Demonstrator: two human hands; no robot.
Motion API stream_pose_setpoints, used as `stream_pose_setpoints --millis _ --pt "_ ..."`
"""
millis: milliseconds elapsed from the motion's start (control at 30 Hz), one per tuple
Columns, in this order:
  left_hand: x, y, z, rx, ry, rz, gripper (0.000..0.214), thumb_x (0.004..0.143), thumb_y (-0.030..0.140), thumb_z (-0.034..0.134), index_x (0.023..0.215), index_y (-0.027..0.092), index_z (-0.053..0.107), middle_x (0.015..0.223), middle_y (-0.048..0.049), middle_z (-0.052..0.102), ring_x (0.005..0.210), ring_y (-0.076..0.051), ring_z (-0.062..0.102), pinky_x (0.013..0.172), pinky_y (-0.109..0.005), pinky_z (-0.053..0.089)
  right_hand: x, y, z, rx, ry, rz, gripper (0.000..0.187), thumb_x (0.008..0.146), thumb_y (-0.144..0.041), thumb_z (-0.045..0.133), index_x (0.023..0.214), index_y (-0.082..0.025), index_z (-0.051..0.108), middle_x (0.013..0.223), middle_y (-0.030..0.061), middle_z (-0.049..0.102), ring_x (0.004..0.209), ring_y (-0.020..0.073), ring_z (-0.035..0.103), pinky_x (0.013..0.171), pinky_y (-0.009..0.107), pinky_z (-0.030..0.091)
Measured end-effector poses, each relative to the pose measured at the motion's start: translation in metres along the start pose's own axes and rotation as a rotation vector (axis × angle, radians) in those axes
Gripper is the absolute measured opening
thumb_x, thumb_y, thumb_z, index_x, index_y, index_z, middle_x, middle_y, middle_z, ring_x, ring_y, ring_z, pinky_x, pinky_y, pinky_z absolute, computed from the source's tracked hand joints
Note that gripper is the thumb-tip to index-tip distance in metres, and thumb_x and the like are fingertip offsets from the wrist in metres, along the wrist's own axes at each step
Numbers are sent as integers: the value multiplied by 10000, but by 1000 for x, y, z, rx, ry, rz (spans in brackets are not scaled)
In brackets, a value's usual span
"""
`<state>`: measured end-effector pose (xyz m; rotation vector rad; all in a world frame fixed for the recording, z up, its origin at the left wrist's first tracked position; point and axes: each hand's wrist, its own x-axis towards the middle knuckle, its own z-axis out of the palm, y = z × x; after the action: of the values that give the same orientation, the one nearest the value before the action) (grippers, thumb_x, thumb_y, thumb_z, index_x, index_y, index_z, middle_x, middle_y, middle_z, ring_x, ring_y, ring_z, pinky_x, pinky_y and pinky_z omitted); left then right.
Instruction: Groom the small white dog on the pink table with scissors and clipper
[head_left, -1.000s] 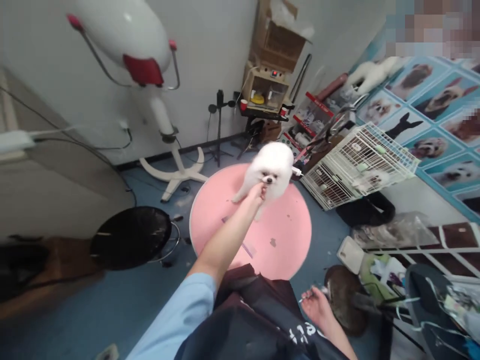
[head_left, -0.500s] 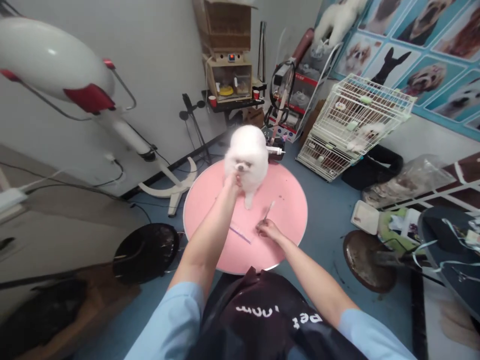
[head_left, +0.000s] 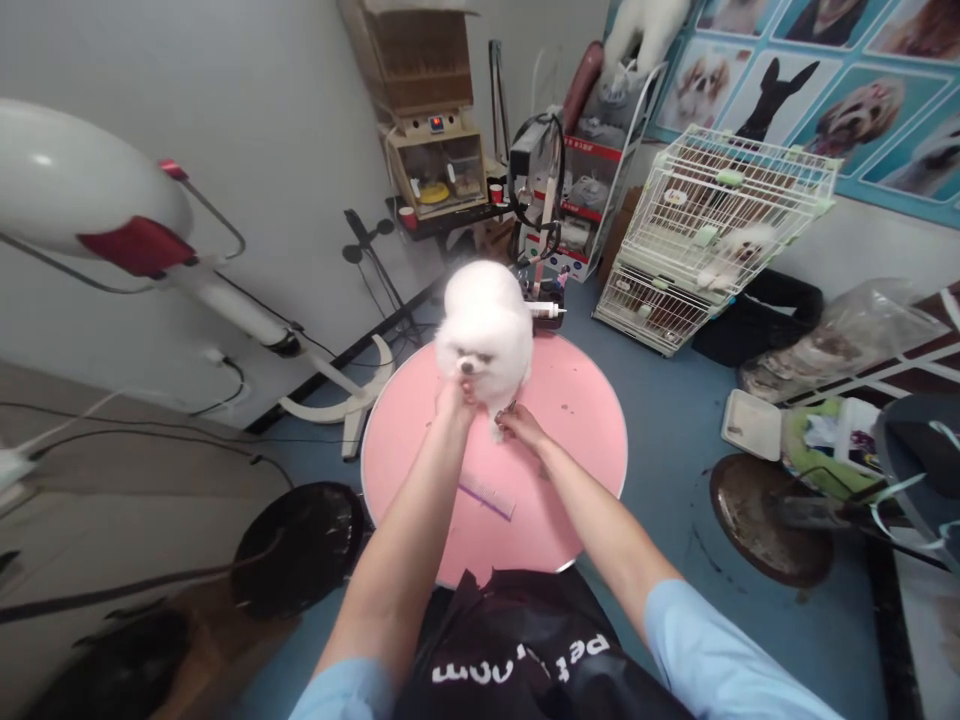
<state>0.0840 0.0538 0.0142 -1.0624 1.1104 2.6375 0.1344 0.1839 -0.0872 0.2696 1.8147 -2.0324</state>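
A fluffy white dog (head_left: 484,320) sits at the far side of the round pink table (head_left: 562,480), its head tipped a little down toward me. My left hand (head_left: 459,395) is closed on the fur under its chin. Beside the dog's front leg is my right hand (head_left: 519,424), closed round a pair of scissors (head_left: 512,406); only a dark bit of them shows, and the blades are hidden or too small to make out. On the table nearer to me lies a comb (head_left: 487,497) with a purple spine, touched by neither hand.
A white bottle (head_left: 546,310) rests in a dark holder behind the table. At left stands a dryer (head_left: 82,180) on a white arm, above a black stool (head_left: 296,545). To the right are a wire cage (head_left: 739,190) with another white dog and a brown round base (head_left: 772,520).
My right hand has moved up and left with the scissors, from the open tabletop to the dog's front leg. My left hand stays at the chin. The camera view has shifted slightly.
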Motion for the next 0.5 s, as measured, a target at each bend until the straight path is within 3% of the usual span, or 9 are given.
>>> stream_pose_setpoints --millis 133,367,500 --pt "-16 1 -1 -28 81 28 134 891 105 574 788 155 502 505 93 375 333 9 290 324 -107 132 7 8 -5 -32 75 -45 349 642 -212 700 903 -233 468 728 -51 612 718 147 619 686 284 533" --pt "-36 2 -8 -136 123 10 210 922 57 501 734 148 477 532 81 407 321 20 309 314 -96 165 9 20 -16 -206 -7 -142 330 705 -272 658 963 -250 454 858 -30 598 801 156 614 785 330 523" --pt "-40 4 -14 -167 169 30 254 958 79 461 715 152 456 514 86 375 317 21 311 319 -89 178 7 16 -22 -402 -56 -217 391 703 -341 682 1015 -227 476 996 31 609 933 203 599 843 361 495"
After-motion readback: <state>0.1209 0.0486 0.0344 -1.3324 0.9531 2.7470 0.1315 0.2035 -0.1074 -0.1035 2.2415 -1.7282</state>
